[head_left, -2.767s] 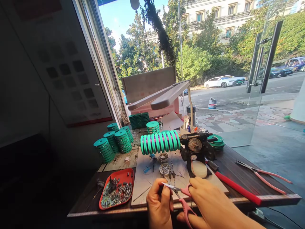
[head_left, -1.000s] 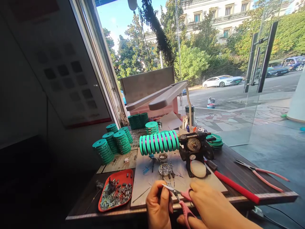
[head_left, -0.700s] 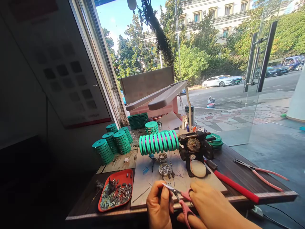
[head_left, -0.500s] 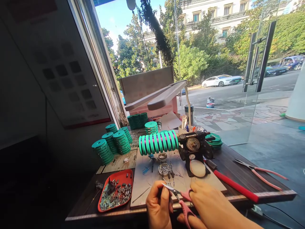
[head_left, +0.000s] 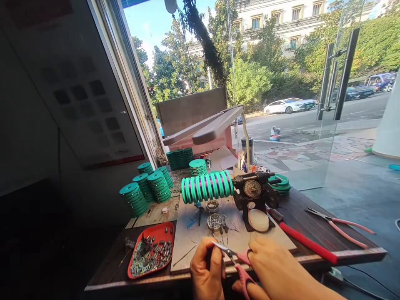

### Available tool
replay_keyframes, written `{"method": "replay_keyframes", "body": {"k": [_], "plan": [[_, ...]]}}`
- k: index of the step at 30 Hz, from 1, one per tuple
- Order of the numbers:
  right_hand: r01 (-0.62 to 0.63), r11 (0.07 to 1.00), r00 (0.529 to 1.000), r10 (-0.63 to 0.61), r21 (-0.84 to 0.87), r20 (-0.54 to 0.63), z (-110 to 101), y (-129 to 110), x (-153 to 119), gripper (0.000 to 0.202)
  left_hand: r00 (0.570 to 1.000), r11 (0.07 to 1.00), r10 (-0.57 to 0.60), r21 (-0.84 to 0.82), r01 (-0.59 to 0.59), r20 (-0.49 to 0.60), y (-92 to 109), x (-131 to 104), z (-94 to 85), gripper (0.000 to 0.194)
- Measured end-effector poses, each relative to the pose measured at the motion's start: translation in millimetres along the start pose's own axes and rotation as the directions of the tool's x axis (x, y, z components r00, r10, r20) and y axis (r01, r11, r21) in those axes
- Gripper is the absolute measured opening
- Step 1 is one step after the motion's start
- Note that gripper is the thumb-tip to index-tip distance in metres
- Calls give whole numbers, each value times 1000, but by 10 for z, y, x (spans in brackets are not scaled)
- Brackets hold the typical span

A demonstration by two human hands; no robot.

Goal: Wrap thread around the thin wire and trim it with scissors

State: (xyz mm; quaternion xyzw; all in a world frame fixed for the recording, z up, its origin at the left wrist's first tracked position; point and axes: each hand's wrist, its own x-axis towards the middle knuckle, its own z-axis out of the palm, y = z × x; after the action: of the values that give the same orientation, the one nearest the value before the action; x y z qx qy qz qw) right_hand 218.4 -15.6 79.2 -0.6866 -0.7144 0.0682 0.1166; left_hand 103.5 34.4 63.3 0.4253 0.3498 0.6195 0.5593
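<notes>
Pink-handled scissors [head_left: 240,260] are held in my right hand [head_left: 271,264], their blades pointing left and slightly parted. The blade tips reach the fingertips of my left hand [head_left: 206,266], which is closed in a pinch; what it holds is too small to make out. Both hands are at the front edge of a pale board [head_left: 184,250]. Beyond them, a row of green rings [head_left: 208,186] sits on the shaft of a black winding device with a round dial [head_left: 252,188]. Two small round dishes [head_left: 214,222] of tiny parts lie between.
A red tray [head_left: 151,250] of metal weights and small parts is at left, with stacks of green spools [head_left: 133,199] behind. Long-nosed pliers [head_left: 340,225] and a red-handled tool [head_left: 308,241] lie at right. A white lamp [head_left: 218,125] hangs over the back.
The view has shifted very slightly. Both hands and the scissors keep nearly the same pose.
</notes>
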Motion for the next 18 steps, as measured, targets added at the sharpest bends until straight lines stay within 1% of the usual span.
{"method": "replay_keyframes", "body": {"k": [6, 11, 15, 18], "plan": [[42, 997, 999, -44, -62, -31, -25, -13, -2, 26, 1000, 1000, 14, 6, -14, 18, -6, 9, -17, 27], [33, 997, 998, -36, -65, -50, -43, -9, -2, 28, 999, 1000, 25, 5, -25, 40, 6, 18, -23, 27], [28, 997, 1000, -28, -74, -1, -46, -12, 14, 30, 998, 1000, 29, 5, -30, 59, 20, 25, -30, 30], [31, 998, 999, -29, -50, 35, -74, -17, 17, 33, 997, 1000, 3, 11, -4, 82, 42, 33, -37, 32]]}}
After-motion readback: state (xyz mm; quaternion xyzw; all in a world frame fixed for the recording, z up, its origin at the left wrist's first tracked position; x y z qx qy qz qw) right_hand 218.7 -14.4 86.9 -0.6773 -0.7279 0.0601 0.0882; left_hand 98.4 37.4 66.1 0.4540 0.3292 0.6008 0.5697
